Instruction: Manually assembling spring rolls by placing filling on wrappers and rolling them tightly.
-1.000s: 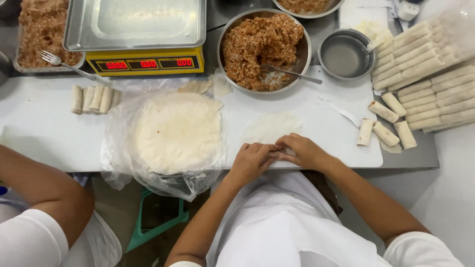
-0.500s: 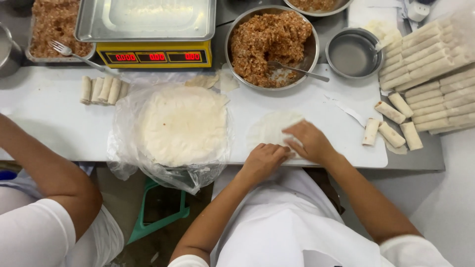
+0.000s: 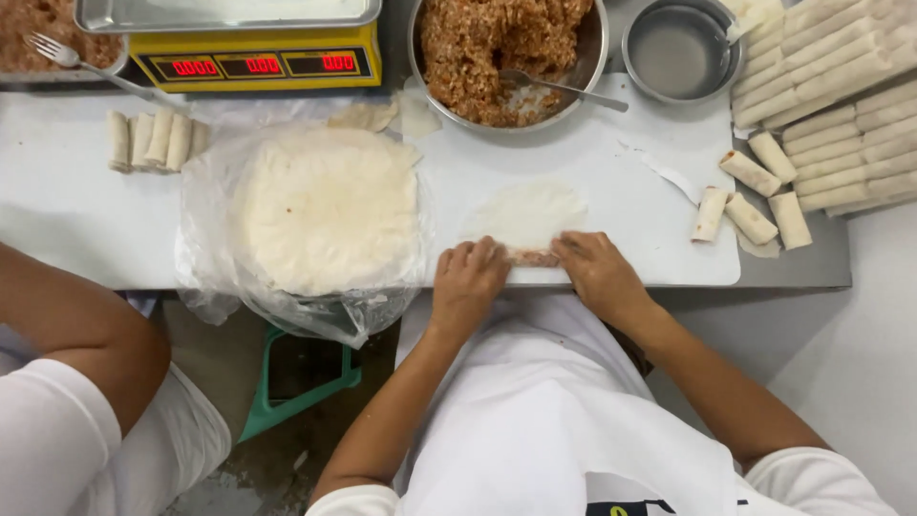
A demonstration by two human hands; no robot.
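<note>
My left hand and my right hand press side by side on the near edge of a thin round wrapper lying on the white board. A strip of brown filling shows between the two hands, with the wrapper's near edge folded over it. Fingers of both hands curl down onto the fold. The rest of the wrapper lies flat beyond my fingers.
A stack of round wrappers sits on clear plastic to the left. Behind are a metal bowl of brown filling with a spoon, an empty metal bowl, a yellow scale. Finished rolls lie right, cut rolls nearer. Another person's arm is at left.
Both hands have pulled back to the wrapper's near edge and folded it over the filling. The view has moved closer to the table.
</note>
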